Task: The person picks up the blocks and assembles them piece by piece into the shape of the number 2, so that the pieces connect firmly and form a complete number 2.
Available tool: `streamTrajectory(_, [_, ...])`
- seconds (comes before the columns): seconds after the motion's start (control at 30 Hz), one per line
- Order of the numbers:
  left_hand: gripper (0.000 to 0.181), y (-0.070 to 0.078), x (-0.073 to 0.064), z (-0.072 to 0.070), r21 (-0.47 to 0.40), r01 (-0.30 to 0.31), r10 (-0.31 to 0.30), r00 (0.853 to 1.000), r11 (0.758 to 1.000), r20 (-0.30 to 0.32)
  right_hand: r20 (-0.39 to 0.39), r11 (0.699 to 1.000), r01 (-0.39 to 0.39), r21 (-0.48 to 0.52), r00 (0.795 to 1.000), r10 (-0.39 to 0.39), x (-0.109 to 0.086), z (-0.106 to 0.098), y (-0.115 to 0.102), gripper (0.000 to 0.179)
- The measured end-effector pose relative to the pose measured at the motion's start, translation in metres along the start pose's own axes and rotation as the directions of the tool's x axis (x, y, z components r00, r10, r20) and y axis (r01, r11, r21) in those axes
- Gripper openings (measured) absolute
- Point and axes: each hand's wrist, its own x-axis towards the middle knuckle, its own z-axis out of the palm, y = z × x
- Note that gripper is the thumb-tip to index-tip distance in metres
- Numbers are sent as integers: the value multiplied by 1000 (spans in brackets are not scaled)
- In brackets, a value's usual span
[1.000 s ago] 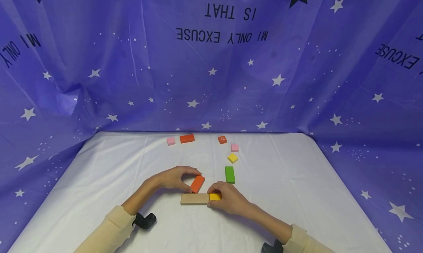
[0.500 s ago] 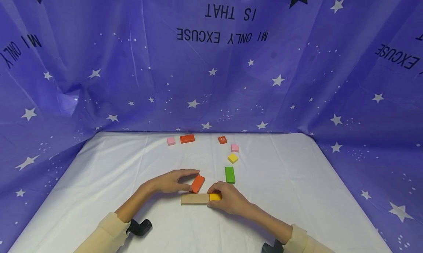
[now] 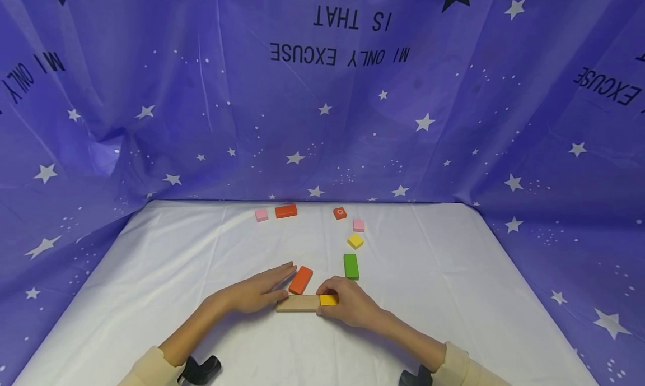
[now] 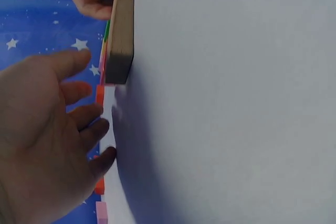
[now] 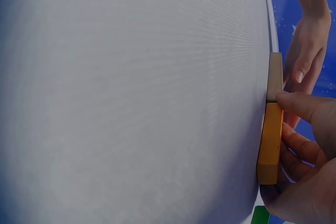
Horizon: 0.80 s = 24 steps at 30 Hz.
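In the head view a plain wooden block [image 3: 298, 303] lies end to end with a yellow block [image 3: 328, 300] on the white tabletop. My right hand [image 3: 353, 302] pinches the yellow block between thumb and fingers. Its thumb lies by the seam with the wooden block [image 5: 274, 77] in the right wrist view. My left hand [image 3: 252, 292] has its fingers extended and holds nothing; its thumb is close to the wooden block's left end, though contact is unclear. An orange block [image 3: 301, 280] lies slanted behind the wooden one, just right of the left fingers.
Behind my right hand lies a green block [image 3: 351, 266], then a yellow square block [image 3: 355, 241] and a pink one [image 3: 358, 226]. A red square block [image 3: 340, 213], a long red block [image 3: 286, 211] and another pink block [image 3: 261, 215] sit near the back edge.
My left hand has come off the orange block and moved left and toward me, its fingers straightening. The right hand and the yellow block have stayed put.
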Motion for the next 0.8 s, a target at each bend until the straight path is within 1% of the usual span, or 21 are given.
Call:
streamTrajectory(0.2, [56, 15, -10, 6, 102, -15, 21, 998, 995, -63, 3, 1000, -11, -7, 1000, 11, 0, 1, 0, 21])
streamTrajectory(0.33, [52, 23, -13, 12, 157, -25, 38, 996, 987, -81, 4, 1000, -13, -11, 1000, 13, 0, 1, 1, 22])
streamTrajectory(0.5, [51, 26, -13, 20, 229, -27, 50, 994, 973, -97, -3, 1000, 0, -7, 1000, 0, 0, 1, 3, 21])
streamTrajectory(0.67, [49, 27, -14, 26, 307, -43, 87, 987, 951, -132, -10, 1000, 18, -6, 1000, -18, 1, 2, 4, 21])
streamTrajectory(0.8, [48, 28, -15, 29, 343, -49, 103, 985, 938, -140, -7, 1000, 5, -14, 1000, -5, 1, 3, 4, 22])
